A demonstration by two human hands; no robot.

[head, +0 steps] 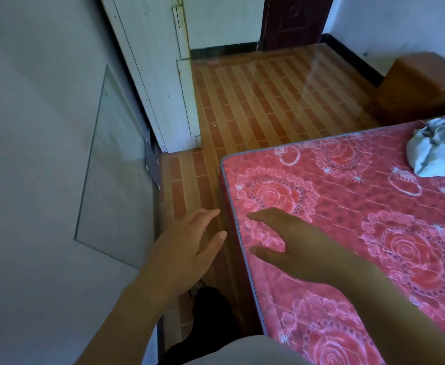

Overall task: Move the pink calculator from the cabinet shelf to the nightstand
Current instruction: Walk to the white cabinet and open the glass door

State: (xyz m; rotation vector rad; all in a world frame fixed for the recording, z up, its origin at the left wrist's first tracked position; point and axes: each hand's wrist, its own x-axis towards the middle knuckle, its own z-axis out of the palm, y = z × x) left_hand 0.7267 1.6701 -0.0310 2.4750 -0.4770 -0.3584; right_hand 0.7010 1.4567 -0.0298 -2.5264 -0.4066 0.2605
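Note:
No pink calculator shows in the head view. My left hand (187, 246) hangs over the narrow strip of floor between the wall and the bed, fingers apart and holding nothing. My right hand (292, 243) hovers over the near corner of the pink rose-patterned mattress (374, 206), also with spread fingers and nothing in it. A brown wooden nightstand (421, 85) stands at the far right against the wall, beyond the bed. No cabinet shelf is visible.
A pane of glass (110, 175) leans against the grey wall on the left. A white door (158, 75) stands ahead, with striped tiled floor (268, 101) beyond. A crumpled white cloth (437, 151) lies on the mattress at right.

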